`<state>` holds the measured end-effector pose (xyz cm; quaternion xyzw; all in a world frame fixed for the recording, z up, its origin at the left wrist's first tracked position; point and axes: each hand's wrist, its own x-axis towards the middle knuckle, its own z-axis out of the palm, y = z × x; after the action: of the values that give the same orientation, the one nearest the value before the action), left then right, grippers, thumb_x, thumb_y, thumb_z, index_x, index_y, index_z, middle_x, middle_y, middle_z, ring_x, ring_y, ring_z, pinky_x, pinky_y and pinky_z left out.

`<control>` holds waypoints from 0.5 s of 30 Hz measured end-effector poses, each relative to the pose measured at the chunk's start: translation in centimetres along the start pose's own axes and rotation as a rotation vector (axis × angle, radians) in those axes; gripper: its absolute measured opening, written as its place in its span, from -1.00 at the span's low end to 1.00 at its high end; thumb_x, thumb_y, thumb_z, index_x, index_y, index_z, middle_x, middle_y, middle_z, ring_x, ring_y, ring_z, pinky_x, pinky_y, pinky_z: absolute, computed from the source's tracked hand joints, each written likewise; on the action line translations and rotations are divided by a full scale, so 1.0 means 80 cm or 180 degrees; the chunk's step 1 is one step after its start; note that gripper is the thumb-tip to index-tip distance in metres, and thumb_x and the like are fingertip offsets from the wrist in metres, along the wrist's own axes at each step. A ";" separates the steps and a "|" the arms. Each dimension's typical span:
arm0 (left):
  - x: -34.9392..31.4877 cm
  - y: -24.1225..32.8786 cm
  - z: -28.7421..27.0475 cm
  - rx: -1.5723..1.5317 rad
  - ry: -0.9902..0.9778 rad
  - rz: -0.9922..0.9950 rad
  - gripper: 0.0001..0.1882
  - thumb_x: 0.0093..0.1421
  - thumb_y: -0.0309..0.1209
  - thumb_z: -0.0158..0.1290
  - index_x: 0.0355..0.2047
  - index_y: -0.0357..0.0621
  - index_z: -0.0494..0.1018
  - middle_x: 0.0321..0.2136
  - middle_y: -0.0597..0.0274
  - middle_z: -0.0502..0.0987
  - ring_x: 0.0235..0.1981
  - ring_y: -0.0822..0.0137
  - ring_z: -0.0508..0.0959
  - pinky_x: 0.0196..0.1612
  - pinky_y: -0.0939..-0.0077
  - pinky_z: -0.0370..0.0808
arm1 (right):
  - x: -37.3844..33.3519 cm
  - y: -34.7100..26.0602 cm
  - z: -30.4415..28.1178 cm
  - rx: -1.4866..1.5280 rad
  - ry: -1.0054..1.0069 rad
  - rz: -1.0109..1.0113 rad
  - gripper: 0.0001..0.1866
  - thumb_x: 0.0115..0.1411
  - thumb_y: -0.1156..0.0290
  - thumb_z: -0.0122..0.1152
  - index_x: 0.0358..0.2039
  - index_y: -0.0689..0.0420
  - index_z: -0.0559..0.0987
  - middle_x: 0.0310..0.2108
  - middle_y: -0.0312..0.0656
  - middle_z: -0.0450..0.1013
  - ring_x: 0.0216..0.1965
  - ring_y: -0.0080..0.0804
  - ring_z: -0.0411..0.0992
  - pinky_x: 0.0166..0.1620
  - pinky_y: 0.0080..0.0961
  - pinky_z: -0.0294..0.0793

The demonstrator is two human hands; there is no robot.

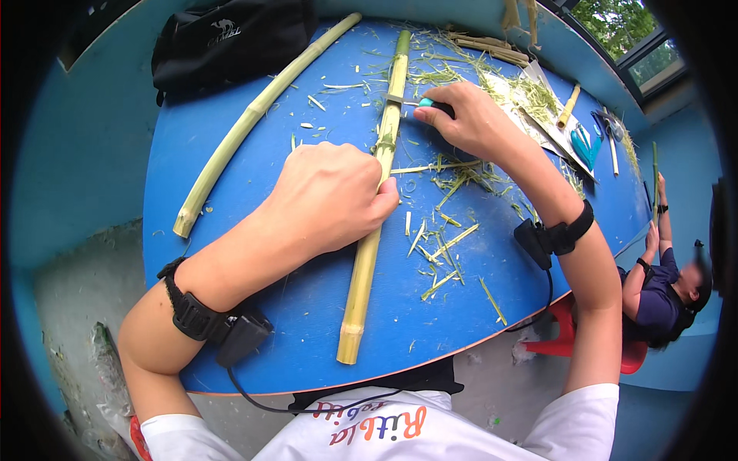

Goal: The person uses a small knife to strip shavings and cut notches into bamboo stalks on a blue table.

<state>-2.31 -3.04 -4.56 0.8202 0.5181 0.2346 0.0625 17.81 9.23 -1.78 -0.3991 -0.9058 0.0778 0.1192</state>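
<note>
Fingers [384, 202] grip one bamboo pole [362, 276] left, one bladed tool [425, 102] right.

The bamboo pole [365, 261] is yellow-green, turning a stronger green at its far end [403, 44], and the hand tool [412, 102] has a black-and-teal handle [426, 103] and a grey blade [394, 98]. A second pole [257, 107] is pale yellow-green, the shavings [460, 180] mix cream and green, and the table [304, 307] is plain bright blue. The bag [231, 58] is black with a white emblem [225, 31], the stool [565, 330] red, and the shirt [469, 430] white with multicoloured print [411, 423].
</note>
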 end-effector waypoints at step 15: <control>-0.001 0.003 0.000 0.0094 0.0134 0.0168 -0.60 0.17 -0.23 0.05 -0.71 -0.26 0.46 -0.74 -0.06 0.44 -0.66 -0.05 0.50 -0.53 0.13 0.43 | -0.014 -0.009 -0.002 0.0015 0.0001 0.0044 -0.60 0.20 0.17 0.20 -0.51 0.33 0.54 -0.57 0.18 0.43 -0.44 0.21 0.42 -0.32 -0.03 0.36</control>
<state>-2.15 -3.21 -4.51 0.8293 0.5008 0.2457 0.0332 18.05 7.94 -1.64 -0.4050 -0.9028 0.0807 0.1198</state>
